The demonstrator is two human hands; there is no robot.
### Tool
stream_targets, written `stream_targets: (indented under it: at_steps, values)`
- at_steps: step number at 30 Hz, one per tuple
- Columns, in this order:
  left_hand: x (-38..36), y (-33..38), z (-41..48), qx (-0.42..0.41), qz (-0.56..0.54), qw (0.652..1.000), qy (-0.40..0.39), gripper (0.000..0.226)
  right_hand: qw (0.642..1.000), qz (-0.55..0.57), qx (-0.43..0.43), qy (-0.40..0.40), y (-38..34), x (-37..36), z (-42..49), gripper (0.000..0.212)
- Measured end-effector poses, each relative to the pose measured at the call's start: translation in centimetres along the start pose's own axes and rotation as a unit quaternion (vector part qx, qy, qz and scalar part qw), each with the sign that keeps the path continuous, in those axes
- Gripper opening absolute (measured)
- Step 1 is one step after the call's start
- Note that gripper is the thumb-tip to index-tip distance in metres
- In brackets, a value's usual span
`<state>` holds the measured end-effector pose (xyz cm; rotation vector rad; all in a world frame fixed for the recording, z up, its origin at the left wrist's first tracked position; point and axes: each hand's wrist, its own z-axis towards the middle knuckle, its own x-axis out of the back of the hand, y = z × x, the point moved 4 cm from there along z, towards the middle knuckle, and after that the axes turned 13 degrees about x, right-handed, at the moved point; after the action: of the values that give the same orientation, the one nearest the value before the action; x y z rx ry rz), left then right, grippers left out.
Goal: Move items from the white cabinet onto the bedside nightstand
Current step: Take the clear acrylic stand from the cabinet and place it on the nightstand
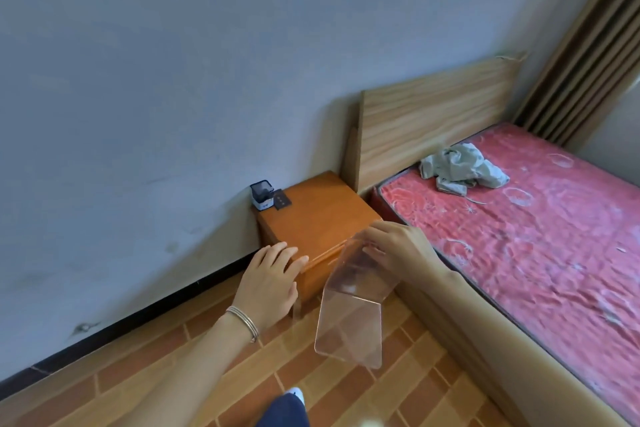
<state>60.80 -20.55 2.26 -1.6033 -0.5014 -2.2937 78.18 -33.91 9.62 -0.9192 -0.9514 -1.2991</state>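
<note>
Holding a clear stand (349, 315) by the nightstand (311, 218).
Right hand (398, 250) grips its top; left hand (270, 281) lies flat at its 9 o'clock; far cup's (262, 196) contents unseen.

Both forearms are bare along their whole visible length. The wrist just behind the left hand (268, 282) carries a set of thin silver-coloured bangles (243, 322), stacked close together. At the near edge, centre, a dark blue trouser leg (284, 412) is visible, with a white shoe tip (298, 393) just beyond it.
</note>
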Motion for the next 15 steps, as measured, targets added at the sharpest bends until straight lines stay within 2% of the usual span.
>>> stream_targets:
  at_steps: [9, 15]
  values:
    - [-6.3, -6.9, 12.0, 0.030, 0.036, 0.998, -0.035, 0.050, 0.998, 0.014, 0.047, -0.027, 10.1, -5.9, 11.4, 0.023]
    - [-10.7, -8.9, 16.6, 0.054, 0.033, 0.996, -0.061, 0.049, 0.997, -0.003, 0.064, -0.050, 17.2, -10.4, 17.0, 0.026]
